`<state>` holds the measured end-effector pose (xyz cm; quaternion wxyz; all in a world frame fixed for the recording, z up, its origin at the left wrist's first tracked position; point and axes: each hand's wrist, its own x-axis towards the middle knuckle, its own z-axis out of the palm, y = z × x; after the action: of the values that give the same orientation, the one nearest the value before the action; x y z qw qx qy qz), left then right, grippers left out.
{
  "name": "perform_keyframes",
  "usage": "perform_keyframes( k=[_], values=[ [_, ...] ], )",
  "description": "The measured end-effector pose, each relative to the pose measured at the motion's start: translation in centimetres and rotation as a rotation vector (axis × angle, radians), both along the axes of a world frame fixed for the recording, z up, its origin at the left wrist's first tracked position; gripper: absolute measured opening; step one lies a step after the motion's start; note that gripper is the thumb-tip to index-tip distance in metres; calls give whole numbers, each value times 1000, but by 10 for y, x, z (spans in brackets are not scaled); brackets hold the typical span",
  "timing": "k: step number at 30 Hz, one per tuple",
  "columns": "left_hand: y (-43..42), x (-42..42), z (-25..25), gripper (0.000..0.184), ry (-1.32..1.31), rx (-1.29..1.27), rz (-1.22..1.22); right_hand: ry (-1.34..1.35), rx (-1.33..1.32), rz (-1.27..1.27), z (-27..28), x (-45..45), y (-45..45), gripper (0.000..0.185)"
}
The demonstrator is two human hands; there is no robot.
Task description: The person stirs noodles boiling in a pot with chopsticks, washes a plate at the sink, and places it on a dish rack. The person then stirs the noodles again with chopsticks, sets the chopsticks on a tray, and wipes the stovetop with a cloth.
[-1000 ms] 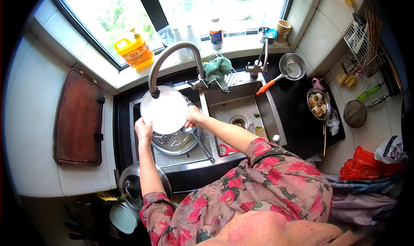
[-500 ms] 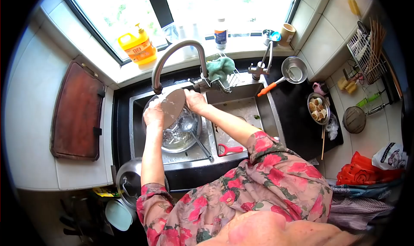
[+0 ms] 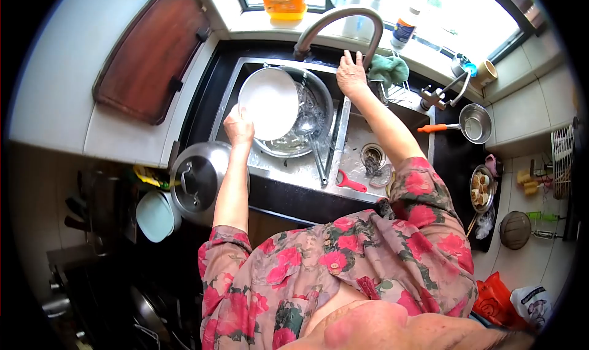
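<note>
My left hand grips the edge of a white plate, tilted with its inner face toward me. The plate hangs over a metal basin in the left sink bowl, hiding part of it. Inside the basin are water and a ladle whose handle leans over the rim. My right hand reaches beside the curved faucet, fingers stretched out, close to its base. Whether the fingertips touch the faucet lever, I cannot tell.
The right sink bowl has a drain with scraps. A red peeler lies at the sink's front edge. A green cloth hangs behind. To the right sits an orange-handled pan; a large lidded pot stands at left.
My right hand has let go of the plate and moved right to the faucet. My left hand has turned the plate from its brown underside to its white face. The view has swung left.
</note>
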<state>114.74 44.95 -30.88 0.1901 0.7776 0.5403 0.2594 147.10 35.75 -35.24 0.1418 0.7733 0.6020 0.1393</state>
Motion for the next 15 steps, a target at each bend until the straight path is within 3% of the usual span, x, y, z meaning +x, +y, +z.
perform_keyframes(
  k=[2, 4, 6, 8, 12, 15],
  values=[
    [-5, 0, 13, 15, -62, 241, -179, 81, 227, -16, 3, -15, -9, 29],
    [-13, -6, 24, 16, 5, 280, -257, 415, 217, -35, 31, -43, -23, 22],
    [-19, -16, 34, 22, 57, 539, -398, 637, 468, 131, 30, -71, -40, 56],
    [-24, -23, 45, 25, 21, 621, -528, 686, 578, 265, 49, -100, -51, 62],
    [-32, -22, 49, 26, -13, 729, -712, 472, 638, 340, 63, -114, -57, 45],
    [-47, -28, 53, 27, -35, 762, -668, 420, 641, 440, 74, -115, -70, 31]
  ],
)
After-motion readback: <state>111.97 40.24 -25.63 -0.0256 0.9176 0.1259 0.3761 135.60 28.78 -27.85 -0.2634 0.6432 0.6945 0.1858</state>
